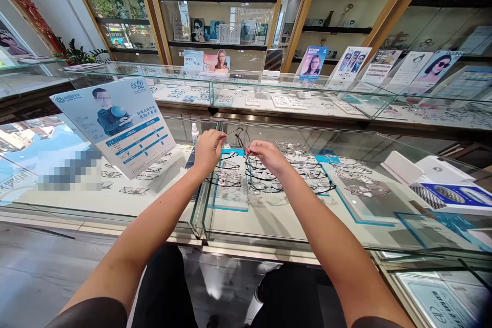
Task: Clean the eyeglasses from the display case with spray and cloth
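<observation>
A pair of dark-framed eyeglasses (241,137) is held up over the glass display counter, between my two hands. My left hand (209,149) is closed, its fingertips pinching the thin temple on the left side. My right hand (266,155) is pinched as well, on the other side of the eyeglasses, close to the lower part of the frame. Below and to the right of my right hand, several dark eyeglass frames (290,185) lie in rows on the counter. A white spray bottle (195,133) stands just behind my left hand.
A tilted advertising board (126,151) stands left of my left arm. An opened white and blue box (453,192) sits on the counter at the right. Beyond runs another glass display case (246,82) holding eyeglasses, with several upright cards (313,61) on it.
</observation>
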Motion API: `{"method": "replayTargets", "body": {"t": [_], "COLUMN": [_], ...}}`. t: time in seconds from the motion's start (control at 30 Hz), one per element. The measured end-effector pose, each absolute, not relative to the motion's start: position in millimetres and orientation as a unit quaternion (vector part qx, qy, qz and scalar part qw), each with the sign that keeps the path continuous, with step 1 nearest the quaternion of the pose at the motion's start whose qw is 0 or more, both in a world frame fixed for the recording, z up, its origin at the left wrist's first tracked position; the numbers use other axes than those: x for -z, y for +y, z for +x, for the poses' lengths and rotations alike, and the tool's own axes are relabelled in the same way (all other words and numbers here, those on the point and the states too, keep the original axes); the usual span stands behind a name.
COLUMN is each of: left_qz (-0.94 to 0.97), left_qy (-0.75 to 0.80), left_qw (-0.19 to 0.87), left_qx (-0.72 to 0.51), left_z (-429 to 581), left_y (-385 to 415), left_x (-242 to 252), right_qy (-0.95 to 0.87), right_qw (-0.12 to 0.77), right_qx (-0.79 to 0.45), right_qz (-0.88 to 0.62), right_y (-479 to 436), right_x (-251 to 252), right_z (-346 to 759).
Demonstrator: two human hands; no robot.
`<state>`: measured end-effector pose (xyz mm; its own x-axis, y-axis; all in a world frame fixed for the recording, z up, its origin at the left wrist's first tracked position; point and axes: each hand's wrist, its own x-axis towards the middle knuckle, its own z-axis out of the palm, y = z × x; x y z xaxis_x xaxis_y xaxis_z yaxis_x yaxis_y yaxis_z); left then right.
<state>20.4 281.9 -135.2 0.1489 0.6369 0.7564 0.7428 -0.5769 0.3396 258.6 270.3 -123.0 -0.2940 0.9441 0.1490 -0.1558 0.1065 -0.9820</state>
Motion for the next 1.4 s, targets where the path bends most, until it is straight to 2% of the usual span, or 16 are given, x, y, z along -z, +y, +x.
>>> {"method": "replayTargets", "body": {"t": [0.27,0.57,0.83,1.17,1.4], "left_qz": [-0.697,-0.664,-0.793,-0.791,-0.78], "left_qy": [-0.525,-0.469,-0.378,-0.39,-0.41], "left_qw": [0.119,0.113,0.106,0.108,0.118], "left_qx": [0.474,0.571,0.466,0.459,0.458], "left_z": [18.3,30.3,46.9,46.9,44.7], "left_y": [276.4,266.4,252.7,258.4,260.8], "left_x": [131.3,133.0,139.8,141.6,142.4], "right_qy": [-0.61,-0.52,-0.502,-0.504,-0.482], "right_qw": [0.445,0.501,0.5,0.502,0.548], "right_qx": [-0.56,-0.618,-0.652,-0.656,-0.64], "right_qz": [-0.341,-0.311,-0.271,-0.252,-0.242], "right_y": [267.5,265.5,259.9,257.2,255.9], "right_x": [120.5,114.6,111.3,111.1,106.9], "right_z": [259.7,262.7,260.3,258.6,262.8]}}
